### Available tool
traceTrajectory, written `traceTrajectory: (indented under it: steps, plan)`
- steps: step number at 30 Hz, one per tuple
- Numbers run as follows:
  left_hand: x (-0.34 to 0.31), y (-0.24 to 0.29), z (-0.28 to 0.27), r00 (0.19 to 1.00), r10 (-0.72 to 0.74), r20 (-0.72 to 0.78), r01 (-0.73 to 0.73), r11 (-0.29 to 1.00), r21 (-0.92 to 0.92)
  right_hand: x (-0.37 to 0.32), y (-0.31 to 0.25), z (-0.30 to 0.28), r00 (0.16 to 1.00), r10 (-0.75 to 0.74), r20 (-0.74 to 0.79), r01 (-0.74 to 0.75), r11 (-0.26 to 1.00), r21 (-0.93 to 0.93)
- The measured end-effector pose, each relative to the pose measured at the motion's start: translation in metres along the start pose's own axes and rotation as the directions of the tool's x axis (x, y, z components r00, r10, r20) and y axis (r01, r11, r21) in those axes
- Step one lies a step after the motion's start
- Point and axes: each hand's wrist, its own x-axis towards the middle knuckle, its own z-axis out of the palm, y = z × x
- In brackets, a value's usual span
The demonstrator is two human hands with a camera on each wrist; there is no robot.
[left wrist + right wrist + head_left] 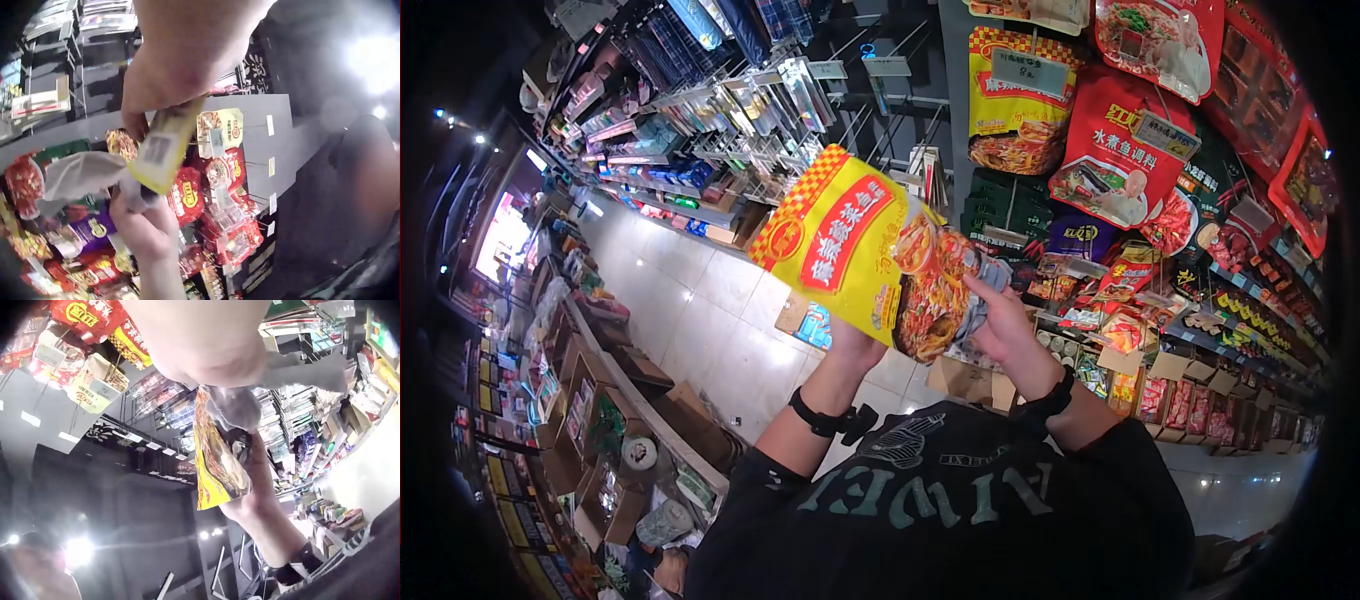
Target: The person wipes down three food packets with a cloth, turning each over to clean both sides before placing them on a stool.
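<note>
"Yellow packet [850, 245], glossy and wide. Where is it, exactly?"

"Up in front of the person, tilted, above the pale floor tiles [720, 285]. The shelves and racks stand beyond, and a red pouch [1115, 150] hangs to the right, close to a similar yellow pouch [1020, 130]."

"And the hands?"

"Both are on it. The right hand [1010, 335] grips the right end, thumb on the printed front. The left hand [857, 345] holds it from behind and below; the packet hides most of those fingers in the head view."

"What's the grey, crumpled material [990, 285] by the right thumb?"

"Thin and wrinkled, like film. I can't tell whether it belongs to the packet."

"How would it handle, do you think?"

"Fairly light, I'd judge, with a soft, shifting filling. The film looks slick, so a loose fingertip hold could slide. It would probably sag if lifted by one corner."

"Fragile?"

"Not very, though a hard squeeze might strain a seam."

"Where would you take it?"

"By the flat checkered edge, pinched firmly, with a palm spread under the fuller part."
</note>
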Motion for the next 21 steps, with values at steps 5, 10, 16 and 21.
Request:
traceTrajectory:
  steps: [5, 10, 16, 21]
  plan:
    - [0.005, -0.023, 0.014, 0.969, 0.248, 0.000, -0.247, 0.968, -0.047, 0.006, -0.006, 0.000, 0.979, -0.203, 0.020, 0.203, 0.979, -0.009]
    - [0.018, -0.016, 0.015, 0.887, 0.442, -0.132, -0.338, 0.817, 0.467, -0.009, -0.019, 0.009, 0.994, -0.106, 0.030, 0.101, 0.983, 0.154]
    - [0.009, -0.024, 0.014, 0.877, 0.468, -0.109, -0.330, 0.751, 0.572, 0.001, -0.016, -0.001, 0.994, -0.089, 0.059, 0.074, 0.972, 0.223]
    - [0.011, -0.033, 0.009, 0.855, 0.471, -0.216, -0.325, 0.812, 0.485, -0.007, 0.000, 0.011, 0.982, -0.140, 0.125, 0.132, 0.989, 0.071]
